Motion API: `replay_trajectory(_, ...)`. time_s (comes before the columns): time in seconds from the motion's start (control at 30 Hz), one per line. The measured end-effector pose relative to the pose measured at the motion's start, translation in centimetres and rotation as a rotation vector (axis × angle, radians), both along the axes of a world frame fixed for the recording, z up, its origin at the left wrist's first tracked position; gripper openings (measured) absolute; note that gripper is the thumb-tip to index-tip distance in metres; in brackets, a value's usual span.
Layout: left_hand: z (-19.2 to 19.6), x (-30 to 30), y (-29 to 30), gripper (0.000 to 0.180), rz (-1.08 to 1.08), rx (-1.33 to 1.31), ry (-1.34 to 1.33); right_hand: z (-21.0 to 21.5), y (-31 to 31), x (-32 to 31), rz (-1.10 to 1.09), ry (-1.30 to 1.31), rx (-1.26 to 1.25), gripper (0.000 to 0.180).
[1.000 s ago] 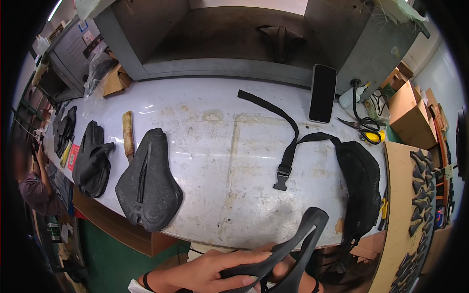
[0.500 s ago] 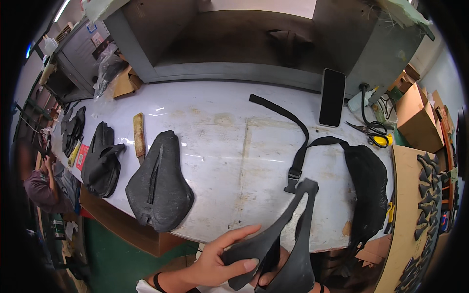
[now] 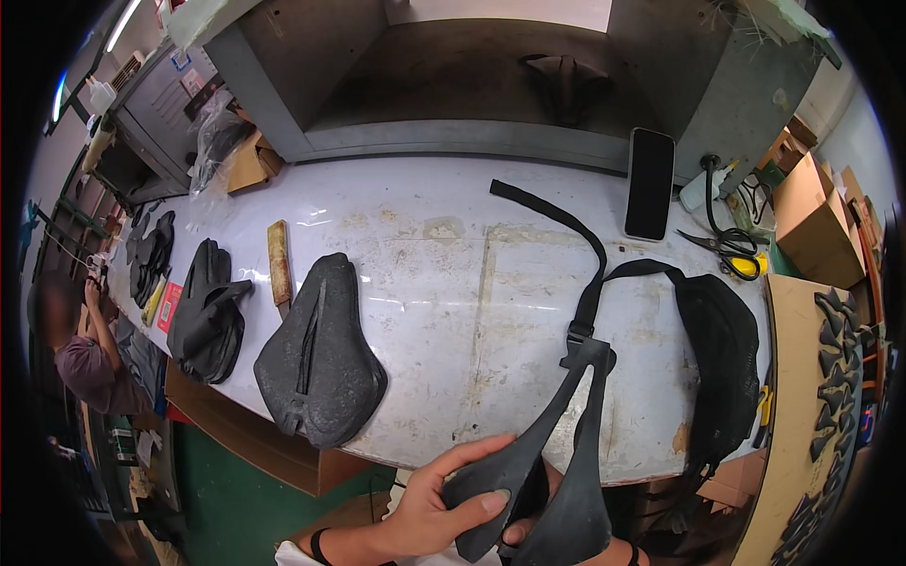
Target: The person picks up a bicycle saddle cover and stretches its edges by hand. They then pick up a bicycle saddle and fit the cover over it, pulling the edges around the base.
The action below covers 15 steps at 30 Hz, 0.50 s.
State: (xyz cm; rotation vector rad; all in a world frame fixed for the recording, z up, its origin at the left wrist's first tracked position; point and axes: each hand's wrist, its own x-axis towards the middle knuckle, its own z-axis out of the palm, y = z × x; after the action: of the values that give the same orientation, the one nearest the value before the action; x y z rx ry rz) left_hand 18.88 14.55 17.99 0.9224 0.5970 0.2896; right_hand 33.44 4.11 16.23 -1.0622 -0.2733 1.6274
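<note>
Near the table's front edge my left hand (image 3: 429, 509) grips one wing of a black bicycle saddle cover (image 3: 562, 514), thumb on top. Its narrow nose points away from me, and a long slot splits the middle. My right hand (image 3: 516, 534) is mostly hidden under the cover; only its fingertips show in the gap, closed against the underside. Just beyond the nose lies the buckle (image 3: 578, 340) of a black waist bag (image 3: 722, 363). Left of my hands rests a stack of dark saddle-shaped pieces (image 3: 326, 363).
More black pieces (image 3: 208, 316) lie farther left, beside a knife with a worn handle (image 3: 279, 259). A phone (image 3: 649, 184) leans against the grey metal cabinet (image 3: 453, 140). Scissors (image 3: 727, 245) lie at the right. Another person (image 3: 90, 363) is at the far left.
The view has shifted slightly, so the table items appear a little to the right. The saddle cover's slot looks narrower, and its nose now overlaps the buckle. Both hands keep their hold.
</note>
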Motion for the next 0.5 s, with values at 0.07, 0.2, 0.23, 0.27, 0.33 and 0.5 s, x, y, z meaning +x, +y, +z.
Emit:
replay_trajectory(0.07,0.3,0.2,-0.2,0.055,-0.019,0.035,0.006,0.2,0.0,0.1,0.011,-0.047,-0.002,0.097)
replay_trajectory(0.2,1.3,0.7,-0.7,0.053,0.094,0.049,-0.056,0.4,0.2,0.3,0.029,-0.141,-0.003,0.100)
replay_trajectory(0.23,1.3,0.6,-0.8,0.054,0.083,0.075,-0.053,0.4,0.2,0.3,0.033,-0.165,-0.003,0.101)
replay_trajectory(0.27,1.3,0.6,-0.9,0.054,0.083,0.077,-0.054,0.4,0.2,0.5,0.033,-0.165,0.000,0.101)
replay_trajectory(0.33,0.9,0.7,-1.0,0.052,0.062,0.168,-0.108,0.2,0.0,1.0,-0.093,-0.109,0.081,0.086)
replay_trajectory(0.5,0.9,0.9,-1.2,0.051,-0.015,0.232,-0.120,-1.9,0.7,1.1,-0.519,0.018,0.160,0.100)
